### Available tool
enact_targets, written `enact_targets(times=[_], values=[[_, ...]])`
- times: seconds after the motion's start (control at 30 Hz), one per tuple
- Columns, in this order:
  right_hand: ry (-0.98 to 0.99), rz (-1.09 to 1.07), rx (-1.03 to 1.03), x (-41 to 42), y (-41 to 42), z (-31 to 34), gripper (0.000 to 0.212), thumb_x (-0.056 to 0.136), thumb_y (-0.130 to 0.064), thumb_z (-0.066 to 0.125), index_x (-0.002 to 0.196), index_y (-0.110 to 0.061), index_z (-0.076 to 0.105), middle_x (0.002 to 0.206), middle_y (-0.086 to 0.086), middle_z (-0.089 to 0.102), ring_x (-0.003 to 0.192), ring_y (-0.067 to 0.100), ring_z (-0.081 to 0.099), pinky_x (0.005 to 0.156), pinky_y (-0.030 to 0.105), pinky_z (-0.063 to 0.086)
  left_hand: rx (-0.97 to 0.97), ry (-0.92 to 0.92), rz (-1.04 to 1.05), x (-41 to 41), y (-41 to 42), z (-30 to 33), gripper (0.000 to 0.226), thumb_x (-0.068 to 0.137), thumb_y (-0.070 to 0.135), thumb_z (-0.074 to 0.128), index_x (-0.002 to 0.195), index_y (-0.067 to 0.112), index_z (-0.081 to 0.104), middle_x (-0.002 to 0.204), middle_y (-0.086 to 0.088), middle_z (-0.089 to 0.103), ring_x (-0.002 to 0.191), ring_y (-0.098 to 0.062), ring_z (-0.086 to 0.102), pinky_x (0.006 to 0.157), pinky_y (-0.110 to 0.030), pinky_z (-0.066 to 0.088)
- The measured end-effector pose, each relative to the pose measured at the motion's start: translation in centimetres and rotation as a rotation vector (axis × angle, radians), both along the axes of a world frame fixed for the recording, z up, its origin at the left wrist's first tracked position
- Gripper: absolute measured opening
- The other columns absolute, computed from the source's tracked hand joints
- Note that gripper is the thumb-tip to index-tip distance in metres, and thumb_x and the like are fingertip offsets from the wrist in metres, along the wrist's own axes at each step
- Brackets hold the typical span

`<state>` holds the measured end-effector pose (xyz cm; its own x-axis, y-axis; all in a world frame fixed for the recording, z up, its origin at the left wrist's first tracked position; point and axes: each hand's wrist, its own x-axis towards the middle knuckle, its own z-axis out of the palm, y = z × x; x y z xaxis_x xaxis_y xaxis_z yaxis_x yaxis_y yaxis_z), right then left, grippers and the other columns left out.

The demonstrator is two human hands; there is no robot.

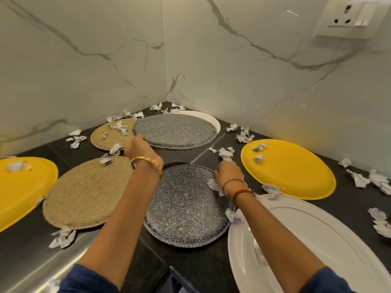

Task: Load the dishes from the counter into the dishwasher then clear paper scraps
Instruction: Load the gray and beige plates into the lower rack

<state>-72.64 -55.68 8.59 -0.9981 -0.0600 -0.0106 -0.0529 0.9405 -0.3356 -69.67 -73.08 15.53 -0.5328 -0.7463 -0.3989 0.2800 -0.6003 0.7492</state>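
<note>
Left hand (142,147) grips the near rim of the far grey plate (175,131), which overlaps a white plate (213,121) at the counter (186,269) corner. Right hand (228,171) pinches the near grey plate's (186,208) right rim. I read no writing.

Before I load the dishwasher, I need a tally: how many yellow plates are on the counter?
2: one yellow plate at the left edge, partly cut off, and another yellow plate on the right, beyond the white plate. More may lie outside the frame.

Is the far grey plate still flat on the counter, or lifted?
Lifted at its near edge. The left hand grips the far grey plate there; its far side overlaps the white plate behind.
</note>
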Motion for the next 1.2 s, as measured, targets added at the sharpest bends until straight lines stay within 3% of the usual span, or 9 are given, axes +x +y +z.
enact_targets(times=[0.23,0.4,0.53,0.63,0.7,0.77,0.87,0.93,1.2], values=[[-0.163,0.031,0.1,-1.5,-0.8,1.0,0.03,0.094,-0.019,0.048,0.118,-0.001,0.054,0.125,0.018,0.054,0.115,0.034,0.052,0.089,0.036,0.044,0.04,-0.003,0.023,-0.3,-1.4,-0.9,0.036,0.086,-0.005,0.045,0.061,0.016,0.03,0.061,-0.002,0.034,0.053,-0.014,0.031,0.065,-0.033,0.028],[-0.31,-0.107,-0.313,-2.6,0.4,2.5,0.034,0.098,-0.01,0.037,0.126,0.007,0.047,0.132,0.023,0.048,0.122,0.033,0.045,0.093,0.031,0.037,0.076,-0.027,0.012,-0.7,-2.3,-0.9,0.007,0.086,0.0,0.048,0.084,0.004,0.053,0.076,-0.006,0.049,0.069,-0.019,0.05,0.073,-0.036,0.044],[-0.32,-0.303,-0.644,-2.5,3.3,2.5,0.033,0.098,-0.013,0.044,0.069,0.003,0.045,0.063,0.017,0.057,0.065,0.03,0.046,0.057,0.03,0.033,0.082,0.004,0.021,-1.4,-3.1,-0.8,0.032,0.085,-0.001,0.048,0.063,0.015,0.032,0.064,-0.002,0.037,0.057,-0.014,0.037,0.065,-0.032,0.036],[-0.316,-0.391,-0.903,-2.4,5.7,2.5,0.027,0.093,-0.017,0.051,0.069,-0.011,0.042,0.091,0.011,0.051,0.056,0.018,0.045,0.055,0.027,0.041,0.102,0.027,0.04,-2.0,-3.5,-0.8,0.033,0.085,-0.002,0.049,0.062,0.015,0.032,0.063,-0.001,0.037,0.056,-0.014,0.038,0.063,-0.033,0.038],[-0.23,-0.436,-1.004,-2.0,6.3,4.1,0.027,0.09,-0.018,0.057,0.066,-0.014,0.044,0.068,0.009,0.058,0.039,0.011,0.052,0.042,0.02,0.044,0.119,0.075,0.041,-2.6,-3.7,-0.8,0.026,0.083,-0.001,0.05,0.065,0.014,0.039,0.064,0.0,0.041,0.057,-0.013,0.041,0.06,-0.031,0.041],[-0.098,-0.413,-1.008,-2.3,6.5,5.9,0.029,0.086,-0.009,0.061,0.06,-0.01,0.048,0.048,0.0,0.054,0.037,0.005,0.049,0.05,0.019,0.043,0.085,0.115,0.055,-3.2,-3.7,-0.6,0.027,0.081,-0.002,0.05,0.062,0.015,0.042,0.062,0.0,0.042,0.056,-0.013,0.041,0.056,-0.031,0.039],[0.088,-0.338,-0.911,-2.2,5.9,8.2,0.014,0.082,-0.001,0.065,0.088,0.01,0.064,0.085,0.016,0.064,0.076,0.017,0.052,0.07,0.028,0.042,0.023,0.167,0.085,-4.3,-3.7,-0.3,0.031,0.079,-0.005,0.051,0.057,0.014,0.041,0.06,-0.001,0.043,0.055,-0.015,0.04,0.059,-0.033,0.038],[0.264,-0.332,-0.829,-2.0,5.3,9.3,0.035,0.081,-0.005,0.066,0.112,0.011,0.06,0.111,0.023,0.064,0.092,0.02,0.057,0.082,0.033,0.045,-0.01,0.196,0.079,-4.8,-3.5,-0.4,0.027,0.079,-0.004,0.053,0.058,0.012,0.047,0.063,-0.003,0.048,0.061,-0.018,0.046,0.063,-0.037,0.044],[0.837,-0.418,-0.654,-0.7,1.6,11.8,0.026,0.087,-0.014,0.057,0.111,-0.013,0.068,0.108,0.011,0.069,0.101,0.027,0.063,0.082,0.027,0.046,-0.274,0.277,0.092,-3.7,-1.3,0.7,0.012,0.089,0.002,0.052,0.088,0.005,0.064,0.074,0.004,0.055,0.075,-0.011,0.05,0.064,-0.016,0.043]])
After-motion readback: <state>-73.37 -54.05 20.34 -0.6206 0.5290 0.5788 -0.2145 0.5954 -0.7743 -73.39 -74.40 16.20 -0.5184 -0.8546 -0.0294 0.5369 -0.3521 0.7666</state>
